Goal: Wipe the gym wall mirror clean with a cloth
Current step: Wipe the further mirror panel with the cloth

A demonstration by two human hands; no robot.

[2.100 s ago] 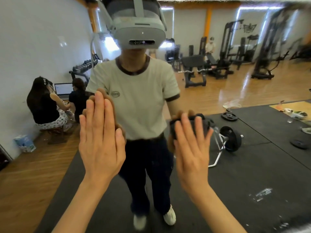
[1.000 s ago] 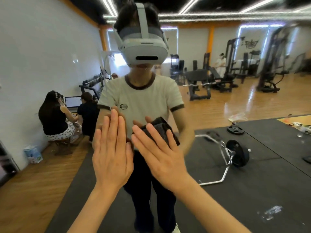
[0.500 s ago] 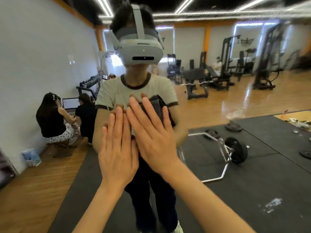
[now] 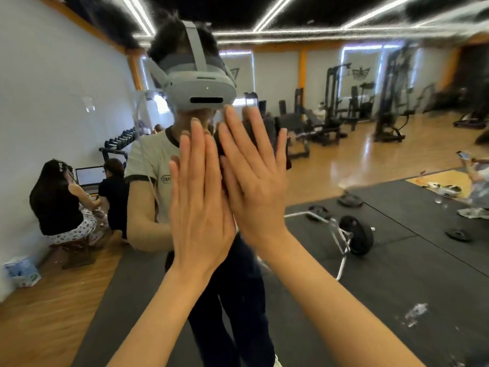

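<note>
Head view: the right hand presses flat, fingers straight and spread, on a dark cloth against the mirror — the cloth shows only past the fingertips. Just beside it, touching, the left hand lies flat with fingers straight and together. Reflected beyond them are a headset and a barbell on the black floor mat.
</note>
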